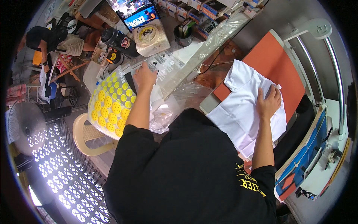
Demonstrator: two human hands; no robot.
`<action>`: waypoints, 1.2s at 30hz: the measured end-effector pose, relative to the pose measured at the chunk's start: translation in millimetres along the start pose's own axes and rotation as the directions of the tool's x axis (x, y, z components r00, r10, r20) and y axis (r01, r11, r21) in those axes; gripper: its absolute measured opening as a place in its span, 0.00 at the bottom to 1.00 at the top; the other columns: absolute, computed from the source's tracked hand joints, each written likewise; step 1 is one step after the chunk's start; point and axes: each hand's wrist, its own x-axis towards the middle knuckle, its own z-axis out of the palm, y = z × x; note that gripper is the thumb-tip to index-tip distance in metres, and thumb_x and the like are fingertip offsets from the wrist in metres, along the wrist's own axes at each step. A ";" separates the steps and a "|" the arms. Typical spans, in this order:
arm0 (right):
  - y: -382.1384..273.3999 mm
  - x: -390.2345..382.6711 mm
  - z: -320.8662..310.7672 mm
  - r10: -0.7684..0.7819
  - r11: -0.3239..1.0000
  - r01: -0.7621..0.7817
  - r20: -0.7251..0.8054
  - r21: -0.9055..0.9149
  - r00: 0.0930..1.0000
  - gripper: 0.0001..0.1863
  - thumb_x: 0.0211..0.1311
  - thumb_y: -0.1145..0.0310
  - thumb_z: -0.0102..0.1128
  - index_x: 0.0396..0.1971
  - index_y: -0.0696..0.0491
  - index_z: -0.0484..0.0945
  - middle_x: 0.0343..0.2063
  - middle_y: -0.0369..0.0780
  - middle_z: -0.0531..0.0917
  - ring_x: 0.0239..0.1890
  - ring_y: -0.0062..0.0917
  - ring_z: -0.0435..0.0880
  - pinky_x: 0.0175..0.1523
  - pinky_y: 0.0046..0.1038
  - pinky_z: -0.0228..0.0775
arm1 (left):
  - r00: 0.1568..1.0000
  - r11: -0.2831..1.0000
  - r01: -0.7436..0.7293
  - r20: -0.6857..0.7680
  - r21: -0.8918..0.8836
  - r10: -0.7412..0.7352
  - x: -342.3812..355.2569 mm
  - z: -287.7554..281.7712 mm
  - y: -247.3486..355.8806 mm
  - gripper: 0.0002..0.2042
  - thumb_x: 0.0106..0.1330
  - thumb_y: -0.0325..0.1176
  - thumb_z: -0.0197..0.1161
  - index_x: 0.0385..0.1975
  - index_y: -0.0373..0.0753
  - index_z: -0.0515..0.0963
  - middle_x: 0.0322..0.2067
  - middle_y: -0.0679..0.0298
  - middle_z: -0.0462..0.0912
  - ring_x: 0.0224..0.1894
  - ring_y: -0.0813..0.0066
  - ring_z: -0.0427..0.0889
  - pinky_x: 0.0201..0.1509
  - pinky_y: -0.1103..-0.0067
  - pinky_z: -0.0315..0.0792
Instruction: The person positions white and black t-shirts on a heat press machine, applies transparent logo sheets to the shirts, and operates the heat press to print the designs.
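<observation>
My right hand (pixel 268 102) lies with spread fingers on a white cloth garment (pixel 242 99), which looks like a shirt. Beneath the garment is an orange-red pad (pixel 274 59) on a press-like machine, and part of the cloth hangs over the pad's near edge. Over on the left, my left hand (pixel 145 77) is at the clear printed sheets (pixel 166 67) on the table. Its fingers are bent together, and what they hold, if anything, is hidden. Beside that wrist lies a sheet of round yellow prints (pixel 112 106).
Behind the sheets stand a black bottle (pixel 121 43), a wrapped block with a tape roll (pixel 149 37), a dark cup (pixel 183 35) and a lit screen (pixel 140 15). Metal bars (pixel 332 74) rise at right. A beige chair (pixel 84 138), a fan (pixel 28 127) and another person (pixel 41 41) are left.
</observation>
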 end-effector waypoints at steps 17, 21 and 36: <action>4.9 -6.8 -11.0 0.054 0.956 0.006 -0.195 0.293 0.979 0.34 0.56 0.52 0.70 0.58 0.56 0.75 0.61 0.50 0.72 0.66 0.44 0.66 0.71 0.46 0.52 | 0.994 0.862 0.109 0.067 -0.494 -0.087 0.8 14.0 -1.3 0.10 0.54 0.32 0.73 0.33 0.37 0.82 0.39 0.51 0.85 0.46 0.53 0.85 0.52 0.64 0.76; -10.1 -30.8 -58.0 0.078 0.803 -0.120 0.096 0.584 0.992 0.25 0.63 0.61 0.66 0.55 0.60 0.75 0.49 0.46 0.81 0.51 0.37 0.81 0.58 0.37 0.68 | 0.769 0.585 -0.639 -0.416 -0.500 0.484 -70.7 -29.2 75.3 0.07 0.48 0.24 0.71 0.27 0.39 0.81 0.41 0.57 0.81 0.48 0.56 0.79 0.55 0.65 0.70; -42.4 -50.4 -190.2 0.124 -0.034 -0.530 0.530 0.847 0.839 0.11 0.67 0.67 0.67 0.27 0.57 0.79 0.23 0.35 0.82 0.26 0.15 0.79 0.33 0.21 0.73 | 0.275 0.189 0.278 0.266 -0.942 0.924 -200.7 -176.9 228.6 0.12 0.64 0.25 0.62 0.46 0.30 0.77 0.39 0.61 0.82 0.41 0.74 0.81 0.52 0.76 0.76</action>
